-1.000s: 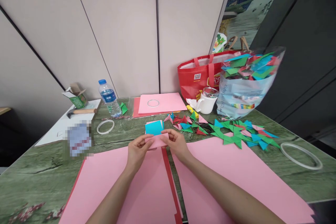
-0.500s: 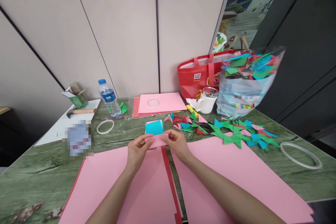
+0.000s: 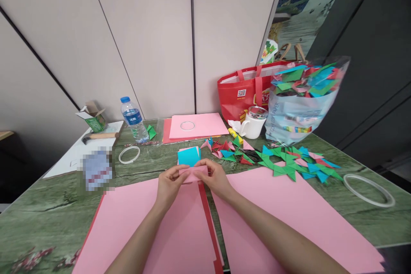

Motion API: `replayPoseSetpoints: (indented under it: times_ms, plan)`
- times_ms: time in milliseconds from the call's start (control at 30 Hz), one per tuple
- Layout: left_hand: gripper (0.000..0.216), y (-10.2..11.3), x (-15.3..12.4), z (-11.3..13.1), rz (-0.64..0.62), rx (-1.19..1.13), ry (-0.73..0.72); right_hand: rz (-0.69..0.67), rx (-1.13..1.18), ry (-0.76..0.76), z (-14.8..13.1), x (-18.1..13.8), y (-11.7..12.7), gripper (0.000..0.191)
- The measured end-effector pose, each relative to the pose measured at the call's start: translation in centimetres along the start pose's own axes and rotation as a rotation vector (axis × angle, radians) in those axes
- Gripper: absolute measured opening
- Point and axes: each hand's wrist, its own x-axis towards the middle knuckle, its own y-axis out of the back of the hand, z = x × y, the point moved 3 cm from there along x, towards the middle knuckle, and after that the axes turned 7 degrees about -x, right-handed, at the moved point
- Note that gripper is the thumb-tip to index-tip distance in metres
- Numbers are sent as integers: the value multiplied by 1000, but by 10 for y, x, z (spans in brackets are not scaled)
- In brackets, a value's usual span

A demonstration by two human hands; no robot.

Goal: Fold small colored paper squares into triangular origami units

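A small folded piece of pink paper [image 3: 194, 174] is pinched between both hands, above the large pink sheets. My left hand [image 3: 170, 183] grips its left end, thumb on the near face. My right hand [image 3: 215, 178] holds the right end, its thumb laid across the front and fingers behind. Just beyond the fingertips lies a small stack of blue and pink paper squares [image 3: 189, 156], partly hidden by the hands. Large pink sheets [image 3: 135, 218] with red edges lie beneath my left forearm, and another pink sheet [image 3: 289, 214] lies beneath my right.
Folded paper pieces [image 3: 285, 162] spread to the right, near a white mug [image 3: 254, 123] and a full plastic bag [image 3: 298, 107]. A water bottle [image 3: 133, 120], hammer [image 3: 101, 136] and white ring [image 3: 129, 155] are on the left. Another ring [image 3: 369, 190] lies far right.
My right thumb has moved left along the front of the pink paper, toward my left thumb. Both hands stay in nearly the same place.
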Motion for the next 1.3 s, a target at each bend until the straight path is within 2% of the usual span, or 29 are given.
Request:
replayPoseSetpoints:
  times_ms: [500,733,1167,1300]
  plan:
    - [37,-1,-2,1,-9,-34,46,12,-8,-5,4,1,0,19]
    - [31,-2,-1,2,-14,2,32,6,-29,5,5,0,0,19]
    - [38,0,1,-3,-15,-12,20,1,-13,-35,7,2,-1,21]
    - [35,0,0,-2,-16,19,12,9,-79,-2,5,1,0,20]
